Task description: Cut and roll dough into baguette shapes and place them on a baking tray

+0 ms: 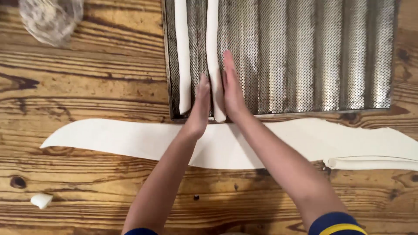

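Note:
A perforated metal tray (313, 56) with long grooves lies at the far side of the wooden table. Two pale dough rolls rest in its left grooves: one (182, 52) at the far left, another (213, 48) beside it. My left hand (199, 106) and my right hand (232, 89) press flat against either side of the second roll near its front end, fingers straight and together. A wide flat sheet of dough (117, 137) stretches across the table under my forearms.
A rolled edge of dough (370, 163) lies at the right of the sheet. A small dough scrap (41, 200) sits at the front left. A clear round container (50, 17) stands at the far left corner.

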